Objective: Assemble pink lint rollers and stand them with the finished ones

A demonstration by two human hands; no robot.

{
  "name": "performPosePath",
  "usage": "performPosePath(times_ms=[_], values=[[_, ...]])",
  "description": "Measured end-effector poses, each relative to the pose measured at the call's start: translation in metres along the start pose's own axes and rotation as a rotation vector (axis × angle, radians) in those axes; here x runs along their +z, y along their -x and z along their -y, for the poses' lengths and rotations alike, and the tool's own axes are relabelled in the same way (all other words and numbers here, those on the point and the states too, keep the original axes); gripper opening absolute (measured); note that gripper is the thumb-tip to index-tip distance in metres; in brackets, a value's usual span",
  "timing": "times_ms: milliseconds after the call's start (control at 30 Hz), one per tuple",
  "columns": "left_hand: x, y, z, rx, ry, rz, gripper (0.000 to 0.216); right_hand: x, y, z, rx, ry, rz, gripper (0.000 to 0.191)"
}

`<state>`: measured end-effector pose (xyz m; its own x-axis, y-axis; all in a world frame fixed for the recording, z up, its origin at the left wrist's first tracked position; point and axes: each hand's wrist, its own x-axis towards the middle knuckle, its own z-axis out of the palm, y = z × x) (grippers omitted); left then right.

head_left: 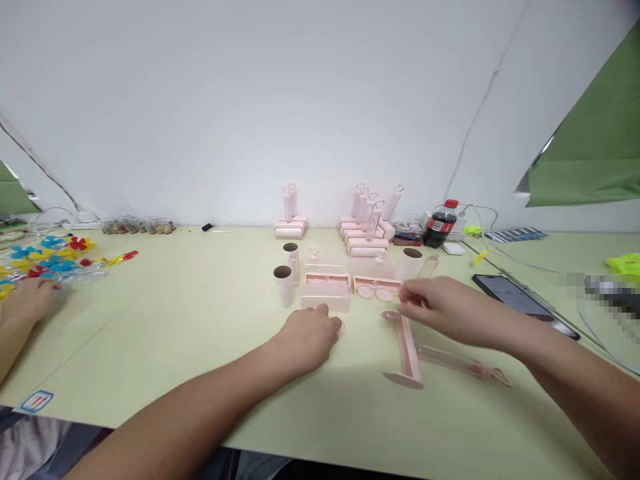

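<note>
My left hand [309,335] rests on the table with its fingers curled over a small pink round piece [341,328], just in front of a clear pink box [327,288]. My right hand [440,303] hovers with fingers pinched together above the far end of a pink roller frame [407,351] that lies on the table. A pink handle [463,363] lies beside the frame, under my right forearm. Two cardboard-cored paper rolls [284,283] stand left of the box. A pink part with round discs [376,288] lies behind my right hand.
Assembled pink rollers are stacked at the back [364,223], with another stack [290,223] to their left. A cola bottle [440,225], cables and a phone [520,301] lie to the right. Another person's hand [25,303] rests at far left by coloured plastic flowers [47,257].
</note>
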<state>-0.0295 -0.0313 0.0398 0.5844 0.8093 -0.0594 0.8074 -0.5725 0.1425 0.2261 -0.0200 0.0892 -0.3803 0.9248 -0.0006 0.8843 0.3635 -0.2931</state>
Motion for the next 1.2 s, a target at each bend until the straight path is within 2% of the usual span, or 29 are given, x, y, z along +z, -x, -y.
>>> performPosePath(times_ms=[67, 167, 300, 400, 533, 633, 867, 1000, 1200], values=[[0.0, 0.0, 0.0, 0.024, 0.017, 0.01, 0.028, 0.014, 0.024, -0.023, 0.071, -0.007, 0.063, 0.024], [-0.001, -0.001, 0.0, 0.022, 0.019, 0.01, 0.03, 0.035, 0.044, -0.042, 0.054, -0.019, 0.144, 0.016], [-0.003, -0.003, 0.0, 0.046, 0.14, -0.075, 0.03, 0.04, 0.043, -0.034, -0.01, -0.02, 0.19, 0.013], [-0.004, -0.003, -0.003, 0.092, 0.509, -0.112, 0.038, 0.03, 0.031, -0.011, -0.132, -0.124, 0.136, 0.007], [-0.007, -0.003, -0.007, 0.095, 1.146, 0.001, 0.043, 0.022, 0.014, 0.019, -0.297, -0.271, 0.034, 0.01], [-0.01, -0.002, -0.007, 0.104, 1.369, -0.024, 0.04, 0.024, 0.004, 0.032, -0.36, -0.308, -0.023, 0.01], [-0.008, -0.004, 0.001, 0.161, 1.476, 0.019, 0.042, 0.037, -0.004, 0.035, -0.37, -0.389, -0.027, 0.012], [-0.003, -0.006, -0.003, 0.165, 1.489, -0.111, 0.044, 0.045, -0.002, 0.033, -0.354, -0.393, -0.078, 0.01], [-0.001, -0.005, -0.015, 0.146, 1.533, -0.256, 0.039, 0.041, 0.003, 0.034, -0.345, -0.296, -0.186, 0.006]])
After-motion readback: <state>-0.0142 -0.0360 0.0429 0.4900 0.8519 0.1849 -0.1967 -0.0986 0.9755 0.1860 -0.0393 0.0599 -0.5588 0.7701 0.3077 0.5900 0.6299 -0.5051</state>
